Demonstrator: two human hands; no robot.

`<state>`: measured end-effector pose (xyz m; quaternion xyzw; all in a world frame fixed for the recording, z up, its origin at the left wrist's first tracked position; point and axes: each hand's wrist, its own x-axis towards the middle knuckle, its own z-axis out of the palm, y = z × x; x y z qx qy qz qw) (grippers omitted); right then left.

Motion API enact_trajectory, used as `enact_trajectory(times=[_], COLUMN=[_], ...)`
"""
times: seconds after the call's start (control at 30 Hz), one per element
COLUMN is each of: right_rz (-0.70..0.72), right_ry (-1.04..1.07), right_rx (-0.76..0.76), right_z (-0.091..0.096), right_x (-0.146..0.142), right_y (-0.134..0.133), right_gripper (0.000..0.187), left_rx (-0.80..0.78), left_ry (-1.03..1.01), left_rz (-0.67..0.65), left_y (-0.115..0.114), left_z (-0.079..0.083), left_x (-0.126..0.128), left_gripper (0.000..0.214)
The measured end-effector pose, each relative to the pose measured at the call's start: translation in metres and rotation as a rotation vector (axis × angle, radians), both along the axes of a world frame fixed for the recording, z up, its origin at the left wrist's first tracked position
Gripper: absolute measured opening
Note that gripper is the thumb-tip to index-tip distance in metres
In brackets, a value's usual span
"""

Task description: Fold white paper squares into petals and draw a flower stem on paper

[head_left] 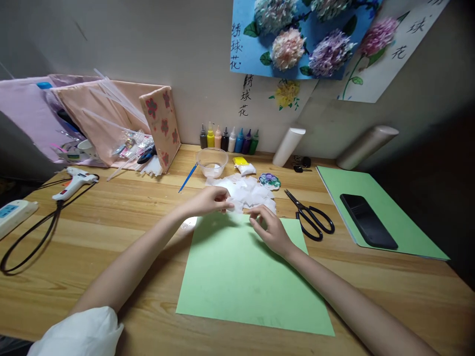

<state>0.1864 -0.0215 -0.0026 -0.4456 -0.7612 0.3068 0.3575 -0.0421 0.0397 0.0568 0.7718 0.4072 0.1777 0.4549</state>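
Note:
A light green paper sheet point(245, 277) lies on the wooden table point(111, 232) in front of me. Just beyond its far edge is a heap of white tissue pieces point(248, 190). My left hand point(210, 200) is at the heap's near left edge, its fingers pinched on a white tissue piece point(233, 205). My right hand point(269, 227) rests over the green sheet's far edge, fingers curled, thumb and forefinger close together by the same tissue. Whether it grips the tissue I cannot make out.
Black scissors point(311, 217) lie right of the heap. A phone point(367, 220) rests on a green pad point(389, 207). Behind the heap: a clear bowl point(212, 162), a blue brush point(188, 177), paint bottles point(228, 140), a flower piece point(269, 180). A glue gun point(74, 182) and power strip point(13, 213) lie left.

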Motion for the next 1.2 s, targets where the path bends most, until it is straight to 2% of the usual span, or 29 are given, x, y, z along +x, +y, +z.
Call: enact_trajectory(times=[0.1, 0.2, 0.37, 0.53, 0.7, 0.9, 1.0, 1.07, 1.13, 1.2], right_rz=[0.039, 0.096, 0.107, 0.060, 0.022, 0.038, 0.025, -0.006, -0.051, -0.068], right_ry=[0.112, 0.247, 0.307, 0.280, 0.288, 0.335, 0.321, 0.304, 0.288, 0.282], right_rx=[-0.153, -0.290, -0.341, -0.349, -0.357, -0.376, -0.372, -0.364, -0.357, -0.353], right_z=[0.000, 0.000, -0.001, -0.004, -0.006, -0.003, -0.001, -0.002, -0.002, -0.003], right_x=[0.001, 0.002, 0.003, 0.003, 0.002, 0.003, 0.004, 0.004, 0.003, 0.003], right_y=[0.002, 0.006, 0.008, 0.009, 0.010, 0.011, 0.011, 0.010, 0.010, 0.010], right_gripper=[0.024, 0.028, 0.025, 0.028, 0.028, 0.027, 0.030, 0.032, 0.033, 0.033], left_rx=[-0.057, -0.157, -0.254, -0.286, -0.301, -0.215, -0.169, -0.050, 0.144, 0.330], left_ry=[-0.090, -0.187, -0.293, -0.398, -0.402, -0.343, -0.355, -0.369, -0.328, -0.248], left_rz=[-0.107, -0.149, -0.150, -0.042, 0.068, 0.028, 0.112, 0.236, 0.334, 0.331], left_y=[-0.006, -0.011, -0.018, -0.020, -0.021, -0.020, -0.021, -0.025, -0.029, -0.034], left_z=[-0.011, -0.026, -0.043, -0.050, -0.050, -0.056, -0.062, -0.063, -0.063, -0.060], left_x=[0.014, 0.023, 0.031, 0.036, 0.040, 0.040, 0.042, 0.044, 0.046, 0.047], left_gripper=[0.034, 0.034, 0.034, 0.031, 0.030, 0.035, 0.030, 0.029, 0.026, 0.016])
